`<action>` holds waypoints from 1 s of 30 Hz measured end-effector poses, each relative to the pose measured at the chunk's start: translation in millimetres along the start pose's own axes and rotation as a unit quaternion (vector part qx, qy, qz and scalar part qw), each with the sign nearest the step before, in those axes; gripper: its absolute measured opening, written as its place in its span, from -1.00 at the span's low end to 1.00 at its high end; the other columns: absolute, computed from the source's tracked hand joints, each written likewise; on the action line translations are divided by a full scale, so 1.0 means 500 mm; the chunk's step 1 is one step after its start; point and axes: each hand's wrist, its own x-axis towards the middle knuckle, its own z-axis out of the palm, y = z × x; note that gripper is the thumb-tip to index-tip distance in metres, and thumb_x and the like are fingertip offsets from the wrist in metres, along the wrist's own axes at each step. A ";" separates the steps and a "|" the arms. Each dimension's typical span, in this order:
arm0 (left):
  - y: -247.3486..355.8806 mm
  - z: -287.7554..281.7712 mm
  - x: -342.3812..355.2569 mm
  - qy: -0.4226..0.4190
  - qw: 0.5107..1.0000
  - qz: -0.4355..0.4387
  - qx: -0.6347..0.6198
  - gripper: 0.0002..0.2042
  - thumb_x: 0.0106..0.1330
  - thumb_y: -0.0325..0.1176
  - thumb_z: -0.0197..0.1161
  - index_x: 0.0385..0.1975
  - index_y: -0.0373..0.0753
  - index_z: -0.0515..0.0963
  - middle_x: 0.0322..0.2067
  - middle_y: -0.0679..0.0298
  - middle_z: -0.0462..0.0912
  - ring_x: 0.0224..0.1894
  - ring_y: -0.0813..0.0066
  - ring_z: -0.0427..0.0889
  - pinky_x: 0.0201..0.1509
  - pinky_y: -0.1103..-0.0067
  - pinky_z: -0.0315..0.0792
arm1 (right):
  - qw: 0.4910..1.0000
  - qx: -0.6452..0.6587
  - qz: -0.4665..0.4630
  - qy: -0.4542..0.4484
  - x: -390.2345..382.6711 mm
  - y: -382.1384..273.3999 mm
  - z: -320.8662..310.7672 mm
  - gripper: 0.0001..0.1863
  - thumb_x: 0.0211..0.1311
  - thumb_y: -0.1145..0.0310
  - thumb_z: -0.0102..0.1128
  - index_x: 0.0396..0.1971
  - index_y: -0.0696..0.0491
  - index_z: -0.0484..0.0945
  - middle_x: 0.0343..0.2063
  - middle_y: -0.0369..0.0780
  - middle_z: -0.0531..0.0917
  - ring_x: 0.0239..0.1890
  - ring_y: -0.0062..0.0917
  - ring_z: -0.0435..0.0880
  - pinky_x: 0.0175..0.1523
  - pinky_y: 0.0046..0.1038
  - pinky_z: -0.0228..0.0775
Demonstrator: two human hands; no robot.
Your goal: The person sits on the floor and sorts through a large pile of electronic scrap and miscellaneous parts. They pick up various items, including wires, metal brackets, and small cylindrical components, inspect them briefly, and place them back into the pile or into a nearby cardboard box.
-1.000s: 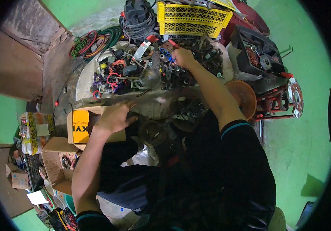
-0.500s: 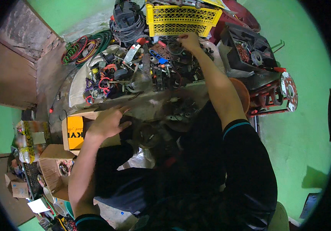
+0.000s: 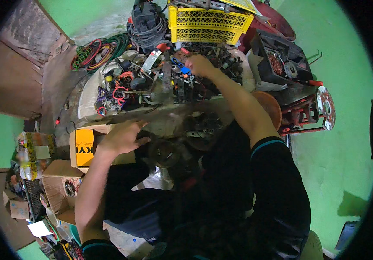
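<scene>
Head view: right hand (image 3: pixel 201 66), curled (its hold I cannot tell), has drawn back from the yellow crate (image 3: pixel 210 28) to the blue tool (image 3: pixel 181 66) at twelve o'clock, recentring work on the heap (image 3: pixel 180 90); left hand (image 3: pixel 123 138), loosely open, seemingly empty, overlies the box (image 3: pixel 125 158) at nine.

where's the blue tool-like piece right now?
Head view, upper middle: the blue piece lies on the pile of parts, just left of the right hand.

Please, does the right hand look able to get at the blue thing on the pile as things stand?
Most likely yes: the right hand is just beside the blue thing, which lies mostly uncovered on the pile; whether they touch is hard to tell.
</scene>
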 end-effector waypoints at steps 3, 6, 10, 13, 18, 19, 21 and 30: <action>-0.007 0.009 0.000 0.009 1.000 0.012 0.012 -0.44 0.23 -0.11 0.27 0.18 -0.25 0.38 -0.07 -0.09 0.58 0.01 -0.07 0.55 0.08 0.21 0.43 | 0.992 -0.082 -0.047 -0.083 -0.015 -0.026 0.065 -0.75 -0.04 0.44 0.19 -0.27 0.08 0.62 -0.27 -0.04 0.67 -0.14 -0.12 0.65 -0.07 -0.15 0.51; -0.012 0.012 0.000 0.010 1.000 -0.008 0.016 -0.43 0.23 -0.09 0.26 0.19 -0.25 0.38 -0.07 -0.09 0.58 0.01 -0.07 0.55 0.09 0.22 0.43 | 0.982 -0.154 -0.056 -0.095 -0.023 -0.031 0.115 -0.76 -0.03 0.43 0.21 -0.28 0.07 0.61 -0.29 -0.06 0.67 -0.16 -0.13 0.66 -0.10 -0.14 0.51; -0.010 0.002 -0.010 -0.012 0.999 -0.037 -0.004 -0.40 0.24 -0.07 0.26 0.20 -0.30 0.38 0.07 -0.09 0.52 0.13 -0.06 0.48 0.25 0.28 0.33 | 0.980 -0.191 -0.057 -0.002 -0.035 -0.029 0.181 -0.79 0.00 0.40 0.23 -0.30 0.04 0.61 -0.29 -0.12 0.68 -0.10 -0.21 0.64 -0.06 -0.11 0.45; -0.011 0.006 0.001 -0.012 0.999 -0.030 0.001 -0.41 0.25 -0.07 0.25 0.19 -0.30 0.38 0.08 -0.09 0.51 0.13 -0.05 0.47 0.25 0.28 0.32 | 0.981 -0.191 -0.012 0.035 -0.031 0.009 0.198 -0.77 -0.03 0.39 0.28 -0.29 0.05 0.60 -0.29 -0.13 0.68 -0.07 -0.22 0.61 0.02 -0.11 0.39; -0.006 0.006 -0.003 -0.031 0.999 -0.028 0.023 -0.44 0.27 -0.07 0.23 0.17 -0.29 0.39 0.11 -0.06 0.48 0.13 -0.04 0.47 0.25 0.26 0.33 | 0.984 -0.177 -0.014 -0.007 -0.024 -0.036 0.124 -0.71 -0.04 0.31 0.37 -0.31 0.12 0.60 -0.29 -0.04 0.67 -0.12 -0.16 0.65 -0.05 -0.13 0.46; -0.006 0.011 -0.005 -0.025 0.999 -0.023 0.028 -0.45 0.27 -0.07 0.22 0.17 -0.29 0.39 0.12 -0.04 0.48 0.13 -0.04 0.47 0.24 0.25 0.33 | 0.985 -0.173 0.002 -0.027 -0.015 -0.048 0.098 -0.71 -0.01 0.29 0.35 -0.28 0.10 0.60 -0.27 -0.03 0.67 -0.14 -0.16 0.66 -0.07 -0.14 0.48; -0.009 0.018 -0.008 -0.011 0.999 -0.009 0.037 -0.46 0.28 -0.06 0.21 0.17 -0.28 0.39 0.13 -0.02 0.47 0.12 -0.03 0.48 0.23 0.24 0.34 | 0.988 -0.141 0.020 -0.066 -0.005 -0.067 0.042 -0.65 -0.01 0.25 0.39 -0.28 0.14 0.58 -0.24 0.01 0.67 -0.19 -0.10 0.69 -0.13 -0.16 0.55; -0.024 0.055 -0.009 0.076 0.995 -0.062 0.015 -0.48 0.27 -0.08 0.24 0.10 -0.32 0.41 -0.11 -0.13 0.59 0.03 -0.10 0.53 0.13 0.21 0.39 | 0.922 0.247 -0.118 -0.273 -0.070 -0.195 -0.096 -0.81 0.16 0.45 0.21 -0.27 0.24 0.61 -0.49 -0.17 0.66 -0.53 -0.56 0.59 -0.41 -0.51 0.45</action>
